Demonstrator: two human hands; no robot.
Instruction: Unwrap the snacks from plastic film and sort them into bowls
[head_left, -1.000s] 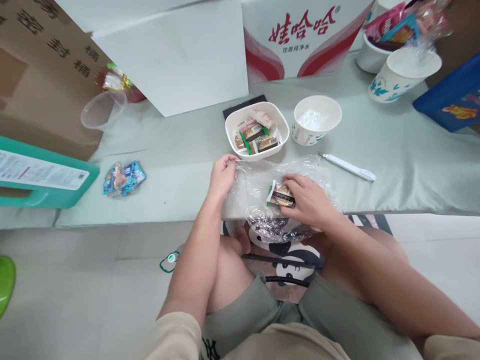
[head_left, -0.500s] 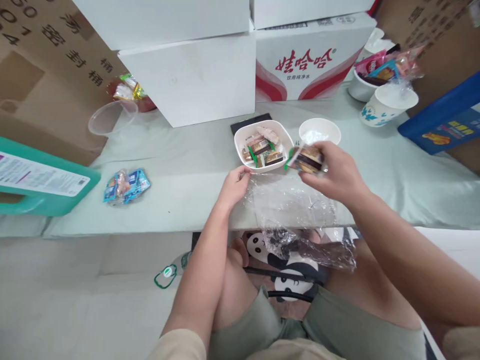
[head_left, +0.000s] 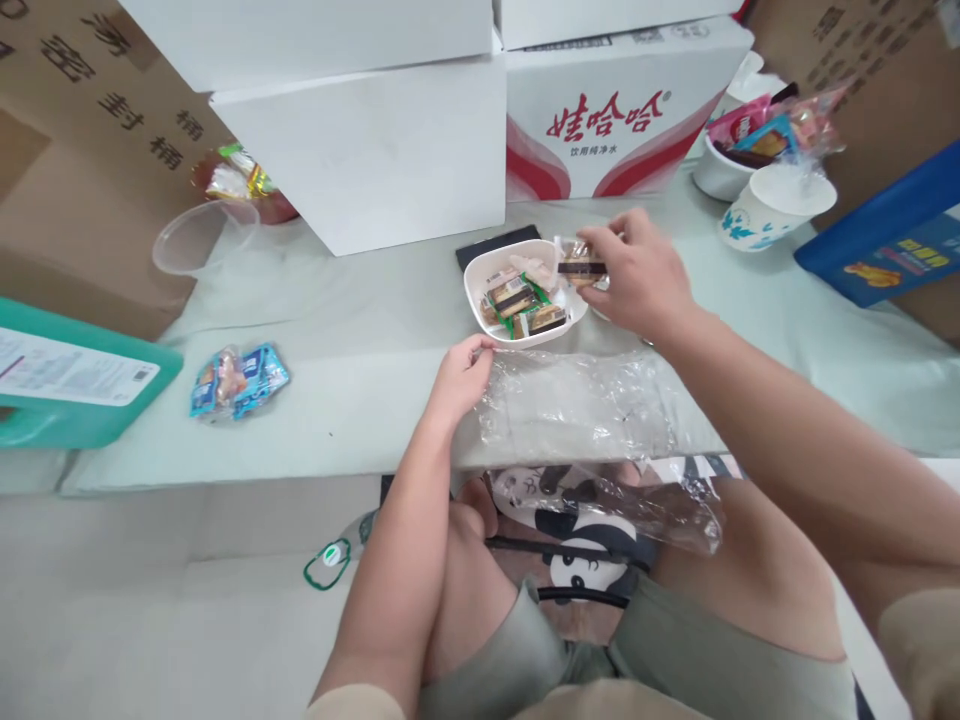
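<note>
A white bowl [head_left: 480, 315] on the cloth-covered table holds several wrapped snacks [head_left: 517, 300], brown and dark-banded with green wrapper ends. At the bowl's upper right rim, my right hand [head_left: 637, 270] pinches one clear-wrapped snack [head_left: 581, 262] of the same look. My left hand [head_left: 463, 378] is closed just below the bowl's front rim, thumb and forefinger pinching the corner of a clear plastic bag [head_left: 577, 400]. This bag lies over the table edge and droops above my lap. My right hand hides most of the small white bowl behind it.
White cartons [head_left: 375, 150] and a red-and-white box [head_left: 600, 120] stand along the back. A paper cup [head_left: 776, 205] and a snack-filled bowl [head_left: 724, 175] are at right, beside a blue box [head_left: 885, 230]. Blue snack packets [head_left: 240, 380] and a green jug [head_left: 142, 400] are at left.
My right hand has moved up and slightly left with the wrapped snack, from beside the bowl to its upper right rim. My left hand stays at the bowl's front.
</note>
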